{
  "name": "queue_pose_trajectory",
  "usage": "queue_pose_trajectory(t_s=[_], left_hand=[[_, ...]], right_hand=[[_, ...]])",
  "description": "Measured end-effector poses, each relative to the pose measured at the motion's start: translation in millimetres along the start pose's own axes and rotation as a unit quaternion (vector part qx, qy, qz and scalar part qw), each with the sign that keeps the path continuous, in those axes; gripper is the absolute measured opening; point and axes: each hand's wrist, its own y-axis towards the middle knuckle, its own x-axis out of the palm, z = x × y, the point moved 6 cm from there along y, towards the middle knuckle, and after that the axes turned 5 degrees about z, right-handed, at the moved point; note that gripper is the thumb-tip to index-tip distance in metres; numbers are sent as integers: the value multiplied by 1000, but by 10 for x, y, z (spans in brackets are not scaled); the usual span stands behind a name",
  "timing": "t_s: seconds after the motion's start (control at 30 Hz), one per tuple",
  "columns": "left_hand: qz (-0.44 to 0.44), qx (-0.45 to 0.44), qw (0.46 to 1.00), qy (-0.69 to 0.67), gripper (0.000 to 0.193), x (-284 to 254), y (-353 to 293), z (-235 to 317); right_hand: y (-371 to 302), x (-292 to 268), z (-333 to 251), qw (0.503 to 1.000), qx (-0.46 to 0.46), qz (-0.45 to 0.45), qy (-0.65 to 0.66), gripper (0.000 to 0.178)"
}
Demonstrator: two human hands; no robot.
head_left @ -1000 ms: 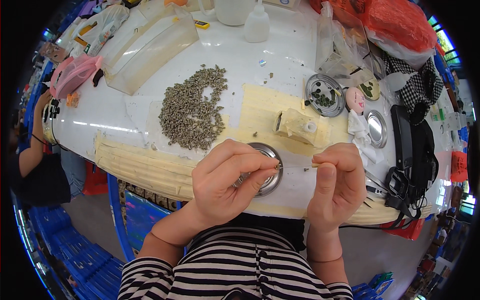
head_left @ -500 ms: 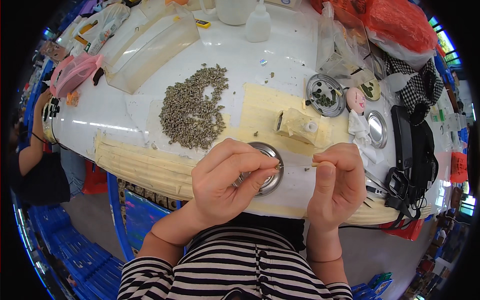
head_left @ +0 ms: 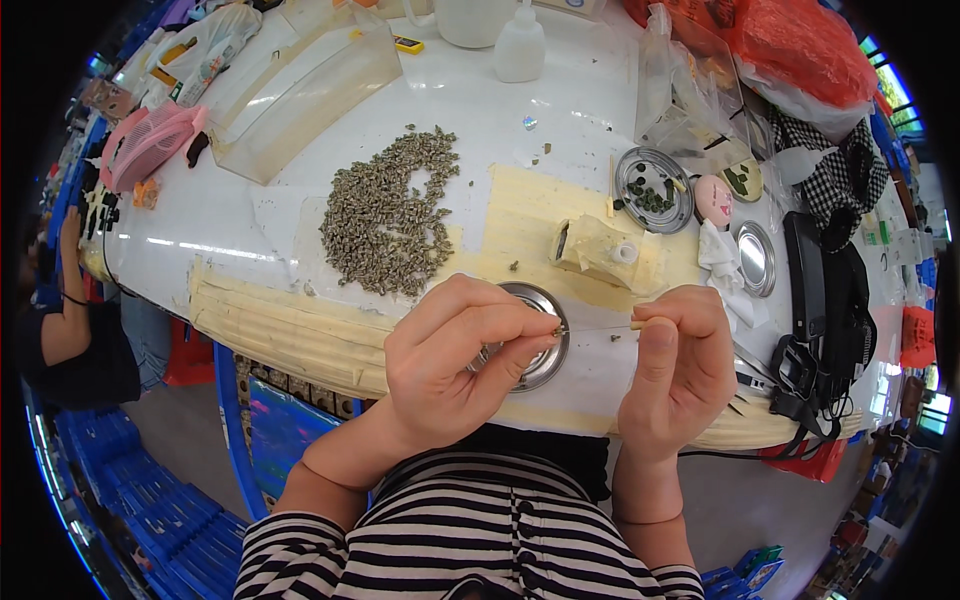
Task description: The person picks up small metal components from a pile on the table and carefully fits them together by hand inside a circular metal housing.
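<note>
My left hand (head_left: 455,365) pinches a small metal part (head_left: 557,332) between thumb and forefinger, above a round shiny metal dish (head_left: 545,365). To its right, my right hand (head_left: 680,365) is closed on the pale handle of a thin needle-like tool (head_left: 600,328). The fine shaft points left toward the small part; I cannot tell whether its tip touches it. Beyond my left hand lies a large heap of small metal parts (head_left: 385,220). One loose small part (head_left: 615,338) rests on the table between my hands.
A tape-wrapped block with a white nozzle (head_left: 610,252) stands just beyond my hands. At right are a dish of dark green pieces (head_left: 652,190), a round metal lid (head_left: 754,258) and a black strapped bag (head_left: 835,310). Clear trays (head_left: 310,100) lie far left. A co-worker's arm (head_left: 70,290) shows at left.
My right hand has shifted very slightly right with the needle tool, and a little more of the shaft shows. My left hand is nearly still. The co-worker's arm at far left has moved.
</note>
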Motion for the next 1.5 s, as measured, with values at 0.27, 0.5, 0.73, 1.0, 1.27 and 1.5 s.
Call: queue_pose_trajectory(t_s=[0.27,0.5,0.73,1.0,1.27,1.5], left_hand=[[8,15,1000,15,18,-3,3,7],[3,21,1000,18,17,0,-10,6],[16,26,999,13,18,-9,-25,1],[9,94,995,41,24,-4,-12,47],[20,98,993,59,25,15,-24,63],[31,63,995,73,24,-1,-25,27]], right_hand=[[95,-148,-68,998,10,63,0,8],[332,-72,-181,942,-166,50,-287,8],[241,-26,-115,948,-138,12,-286,16],[-62,255,2,976,130,-168,42,9],[-85,206,-31,991,72,-114,10,9],[-89,161,-239,990,-83,-96,-68,21]])
